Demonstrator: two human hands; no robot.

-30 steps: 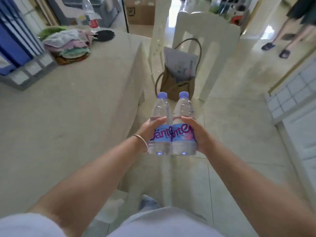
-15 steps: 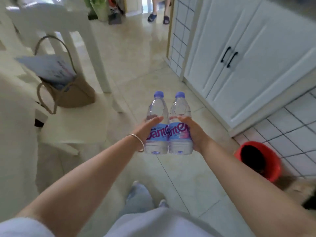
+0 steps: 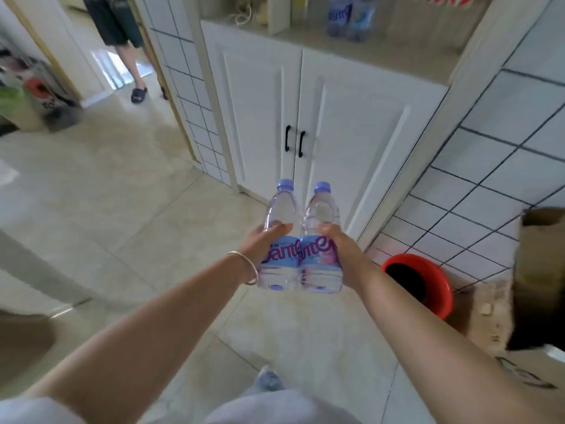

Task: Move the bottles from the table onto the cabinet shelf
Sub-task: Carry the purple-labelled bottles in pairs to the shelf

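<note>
I hold two clear water bottles with purple caps and blue-pink labels upright, side by side and touching. My left hand (image 3: 263,243) grips the left bottle (image 3: 279,258) and my right hand (image 3: 342,249) grips the right bottle (image 3: 321,264). They hang in the air in front of the white cabinet (image 3: 351,123), below its open shelf (image 3: 382,48). Two similar bottles (image 3: 348,16) stand on that shelf near the top edge of the view.
A red bucket (image 3: 428,280) sits on the floor at the right against the tiled wall. A cardboard box (image 3: 538,276) stands at the far right. A person's legs (image 3: 131,56) are in the doorway at the upper left. Bags (image 3: 36,96) lie at the far left.
The view has swung right from the table and chair to face the cabinet, which is now closer. Both hands keep the same grip on the two bottles.
</note>
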